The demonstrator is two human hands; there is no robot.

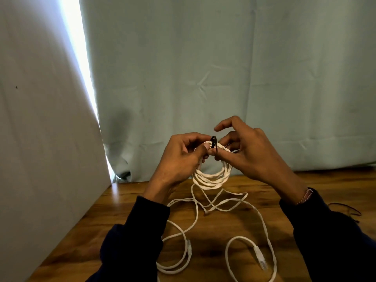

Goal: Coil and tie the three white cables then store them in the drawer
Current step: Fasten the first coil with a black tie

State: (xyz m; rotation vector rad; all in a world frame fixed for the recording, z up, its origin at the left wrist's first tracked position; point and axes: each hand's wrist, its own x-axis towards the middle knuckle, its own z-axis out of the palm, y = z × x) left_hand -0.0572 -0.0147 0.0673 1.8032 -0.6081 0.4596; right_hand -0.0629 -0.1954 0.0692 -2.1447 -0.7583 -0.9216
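Pinching the top of a coiled white cable [211, 176], the left hand [183, 157] curls its fingers [205, 147] round the bundled loops, thumb pressed beside a black tie [214, 144] that wraps them. The right hand [250, 153] meets it there, thumb and lower fingers closed on the tie and coil, the forefinger lifted free above. The coil hangs in the air above the wooden table [305, 186], between both hands.

The likely slip, as I judge it: if either pinch eases before the tie is fastened, the loops would spring apart and the coil would need winding again. The tie's free end is hard to make out, so it may already be partly twisted.

Below, loose white cables [195, 218] sprawl across the table in tangled loops, a clear plug [260, 258] lying at the near edge; a trailing strand from the coil could snag in them. A thin dark wire [345, 206] lies at far right. Pale curtains [223, 68] hang behind. No drawer is in view.
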